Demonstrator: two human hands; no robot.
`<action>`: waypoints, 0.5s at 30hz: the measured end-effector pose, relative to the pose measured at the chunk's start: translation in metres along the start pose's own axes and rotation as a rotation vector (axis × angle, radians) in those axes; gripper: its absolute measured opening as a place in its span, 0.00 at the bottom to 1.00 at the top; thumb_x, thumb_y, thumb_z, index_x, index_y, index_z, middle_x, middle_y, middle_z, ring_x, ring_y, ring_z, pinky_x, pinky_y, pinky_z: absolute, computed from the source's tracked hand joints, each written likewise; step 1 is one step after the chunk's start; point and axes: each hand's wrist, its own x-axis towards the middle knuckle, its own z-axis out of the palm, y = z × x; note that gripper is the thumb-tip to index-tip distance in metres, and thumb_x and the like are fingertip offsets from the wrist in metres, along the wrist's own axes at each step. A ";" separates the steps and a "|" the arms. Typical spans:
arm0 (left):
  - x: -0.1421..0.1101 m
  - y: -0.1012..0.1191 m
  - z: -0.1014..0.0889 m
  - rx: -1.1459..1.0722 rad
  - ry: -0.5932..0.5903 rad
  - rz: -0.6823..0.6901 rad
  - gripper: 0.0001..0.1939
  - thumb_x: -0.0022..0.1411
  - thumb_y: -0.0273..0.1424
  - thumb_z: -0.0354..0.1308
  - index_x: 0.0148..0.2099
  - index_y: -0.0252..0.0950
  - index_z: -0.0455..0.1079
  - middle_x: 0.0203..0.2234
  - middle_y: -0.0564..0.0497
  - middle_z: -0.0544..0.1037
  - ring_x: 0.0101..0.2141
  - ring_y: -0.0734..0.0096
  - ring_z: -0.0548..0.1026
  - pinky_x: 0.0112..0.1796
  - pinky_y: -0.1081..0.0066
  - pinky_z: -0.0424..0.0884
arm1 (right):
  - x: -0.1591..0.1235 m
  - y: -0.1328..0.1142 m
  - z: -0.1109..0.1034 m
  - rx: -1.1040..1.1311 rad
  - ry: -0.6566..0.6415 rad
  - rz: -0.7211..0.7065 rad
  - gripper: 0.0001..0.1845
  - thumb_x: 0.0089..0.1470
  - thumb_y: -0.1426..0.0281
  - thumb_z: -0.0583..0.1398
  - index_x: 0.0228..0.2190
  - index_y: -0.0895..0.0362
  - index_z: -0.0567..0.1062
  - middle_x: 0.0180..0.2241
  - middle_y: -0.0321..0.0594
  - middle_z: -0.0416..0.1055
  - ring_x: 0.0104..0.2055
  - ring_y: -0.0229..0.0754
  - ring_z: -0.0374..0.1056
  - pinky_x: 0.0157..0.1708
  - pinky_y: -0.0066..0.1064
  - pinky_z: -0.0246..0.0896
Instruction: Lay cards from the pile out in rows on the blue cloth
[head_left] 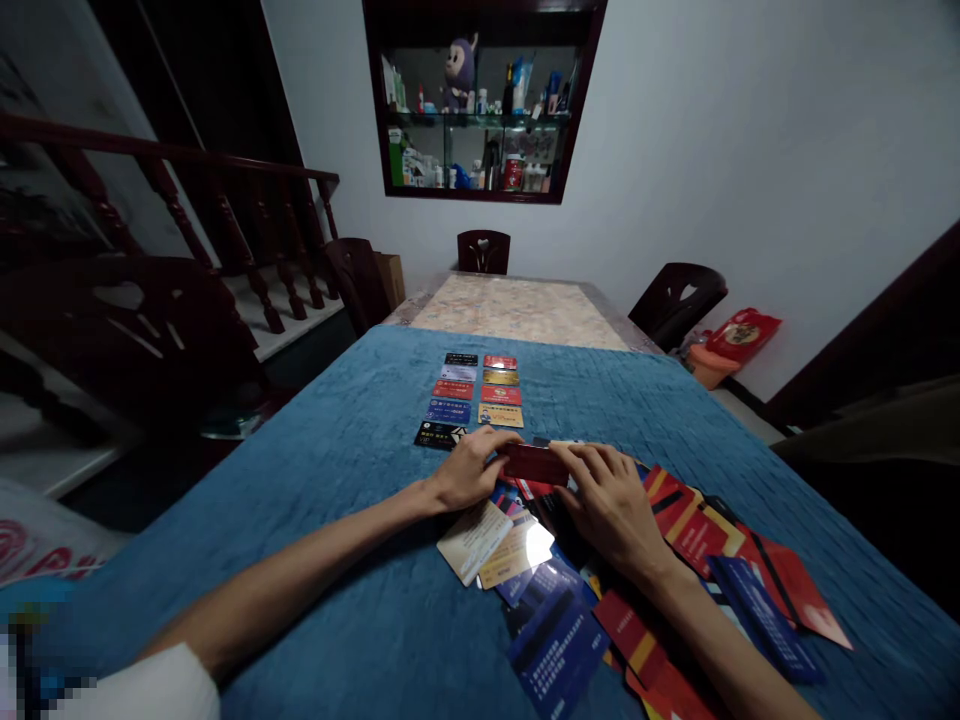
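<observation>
A dark red card (534,464) is held between my two hands, above a loose pile of cards. My left hand (471,468) pinches its left end, while my right hand (606,500) grips the right end. Beneath and around my right hand lie scattered cards: a cream card (475,542), a blue card (559,645), red cards (686,520) and another blue card (765,620). Beyond my left hand, cards stand in two neat columns, among them a black VIP card (439,434) and a yellow card (500,415).
A blue cloth (337,470) covers the near part of the table; a patterned cover (517,305) shows at the far end. Dark wooden chairs (484,252) surround it. A wall cabinet (484,120) holds bottles and a plush toy. A railing (172,160) runs along the left.
</observation>
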 end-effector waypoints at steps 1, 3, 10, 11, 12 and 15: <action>0.000 0.000 0.000 0.002 0.006 -0.001 0.17 0.60 0.19 0.53 0.51 0.34 0.69 0.42 0.46 0.77 0.43 0.66 0.74 0.48 0.65 0.71 | 0.000 0.000 0.000 -0.001 0.002 0.001 0.22 0.58 0.72 0.58 0.55 0.58 0.67 0.46 0.49 0.72 0.48 0.52 0.62 0.45 0.44 0.58; 0.000 0.001 -0.001 0.010 0.015 0.000 0.19 0.60 0.19 0.53 0.53 0.35 0.68 0.45 0.46 0.76 0.44 0.65 0.74 0.49 0.64 0.71 | 0.000 0.001 0.000 0.001 0.013 0.002 0.23 0.59 0.72 0.57 0.55 0.57 0.67 0.46 0.49 0.71 0.48 0.53 0.61 0.46 0.44 0.59; 0.000 0.001 -0.004 0.087 -0.012 0.073 0.21 0.60 0.20 0.53 0.56 0.34 0.65 0.45 0.44 0.76 0.47 0.61 0.71 0.51 0.60 0.70 | 0.003 0.003 -0.004 -0.013 0.033 0.015 0.23 0.58 0.73 0.55 0.56 0.55 0.67 0.46 0.51 0.68 0.49 0.55 0.60 0.44 0.45 0.61; 0.000 0.002 -0.005 0.097 -0.017 0.084 0.21 0.60 0.20 0.54 0.56 0.34 0.65 0.45 0.44 0.76 0.48 0.61 0.71 0.51 0.59 0.69 | 0.003 0.003 -0.005 -0.017 0.032 0.018 0.24 0.58 0.73 0.55 0.56 0.55 0.67 0.46 0.51 0.68 0.49 0.55 0.60 0.44 0.46 0.62; 0.000 0.003 -0.006 0.107 -0.023 0.096 0.21 0.60 0.21 0.54 0.56 0.34 0.64 0.45 0.44 0.75 0.48 0.60 0.71 0.51 0.57 0.69 | 0.004 0.004 -0.006 -0.021 0.030 0.017 0.24 0.58 0.73 0.55 0.56 0.54 0.67 0.46 0.51 0.68 0.49 0.55 0.59 0.43 0.46 0.62; 0.001 0.007 -0.009 0.135 -0.038 0.128 0.23 0.60 0.23 0.56 0.58 0.35 0.62 0.48 0.42 0.73 0.50 0.57 0.69 0.53 0.55 0.68 | 0.008 0.006 -0.009 -0.022 0.017 -0.002 0.24 0.57 0.73 0.55 0.56 0.55 0.68 0.46 0.51 0.68 0.48 0.54 0.59 0.43 0.45 0.61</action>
